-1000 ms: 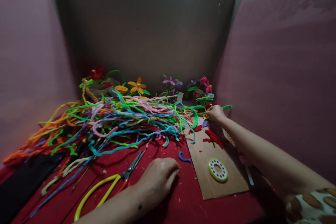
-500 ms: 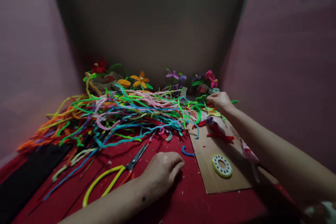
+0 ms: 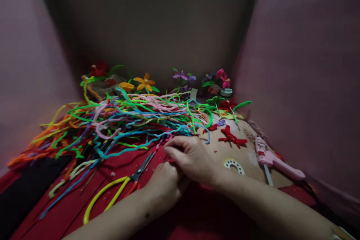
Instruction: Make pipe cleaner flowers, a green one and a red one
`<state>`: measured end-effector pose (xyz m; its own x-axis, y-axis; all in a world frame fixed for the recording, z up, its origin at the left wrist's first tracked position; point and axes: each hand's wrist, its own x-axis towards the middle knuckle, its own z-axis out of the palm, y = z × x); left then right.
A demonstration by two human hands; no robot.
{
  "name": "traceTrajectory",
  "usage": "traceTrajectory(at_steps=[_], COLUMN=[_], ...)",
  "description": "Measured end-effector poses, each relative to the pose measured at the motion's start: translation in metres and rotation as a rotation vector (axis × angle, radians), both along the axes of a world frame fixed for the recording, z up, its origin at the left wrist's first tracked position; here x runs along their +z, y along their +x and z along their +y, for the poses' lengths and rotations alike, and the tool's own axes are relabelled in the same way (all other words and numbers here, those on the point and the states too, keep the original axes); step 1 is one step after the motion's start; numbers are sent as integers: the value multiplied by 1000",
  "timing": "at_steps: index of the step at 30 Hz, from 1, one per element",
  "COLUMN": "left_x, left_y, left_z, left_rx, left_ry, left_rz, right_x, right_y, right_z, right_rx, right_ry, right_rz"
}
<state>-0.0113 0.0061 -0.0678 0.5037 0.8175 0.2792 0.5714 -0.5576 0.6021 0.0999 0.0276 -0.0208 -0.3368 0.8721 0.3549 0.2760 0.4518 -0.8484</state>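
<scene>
My left hand (image 3: 165, 183) is closed low over the red cloth, its fingertips turned away from the camera. Against it, slightly above, rests my right hand (image 3: 195, 159), thumb and fingers bent together in a pinch. Whatever lies between the two hands is hidden by the fingers. Just left of them lie scissors (image 3: 137, 173) with yellow and orange handles, blades pointing to the upper right. Behind the hands spreads a big heap of coloured pipe cleaners (image 3: 149, 110). A red pipe-cleaner piece (image 3: 232, 137) lies on the cardboard (image 3: 222, 150) to the right.
A pink glue gun (image 3: 284, 163) rests at the cardboard's right, near a white ring with holes (image 3: 234, 165), partly hidden by my forearm. Finished flowers, such as an orange one (image 3: 144, 82), stand along the back wall. A black strip (image 3: 36, 183) lies at left.
My right hand has come from the back right of the cardboard to meet my left hand. The glue gun and red pieces are now uncovered. The view has shifted slightly.
</scene>
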Motion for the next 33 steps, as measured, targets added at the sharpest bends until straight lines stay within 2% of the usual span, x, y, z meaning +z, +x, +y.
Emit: traceTrajectory(at_steps=[2,5,9,12,15,17,20,24,27,29,31,33], left_x=[-6,-15,-27,-30,-25,-17,-7,-2,-1,1,2,4], left_y=[-1,-5,-15,-20,-20,-19,-18,-21,-25,-27,-28,-28], left_z=[3,6,10,14,17,16,13,10,11,12,14,15], left_rx=[4,-12,-98,-197,-246,-211,-188,-183,-206,-219,-210,-203], left_ry=[53,83,222,292,189,114,77,45,46,70,121,164], left_rz=[29,140,221,229,289,342,374,412,424,454,519,570], right_x=[-11,-24,-32,-35,-35,-34,-34,-35,-28,-18,-3,12], right_y=[-3,-3,0,2,3,5,6,4,6,17,38,67], right_z=[0,0,-2,-4,-5,-6,-7,-10,-8,-2,7,20], right_rx=[32,3,-11,1,16,19,22,55,70,18,-126,-289], right_ry=[95,228,385,502,527,508,478,487,533,553,518,390], right_rz=[-8,-1,-51,-71,-68,-54,-39,-37,-113,-232,-371,-564])
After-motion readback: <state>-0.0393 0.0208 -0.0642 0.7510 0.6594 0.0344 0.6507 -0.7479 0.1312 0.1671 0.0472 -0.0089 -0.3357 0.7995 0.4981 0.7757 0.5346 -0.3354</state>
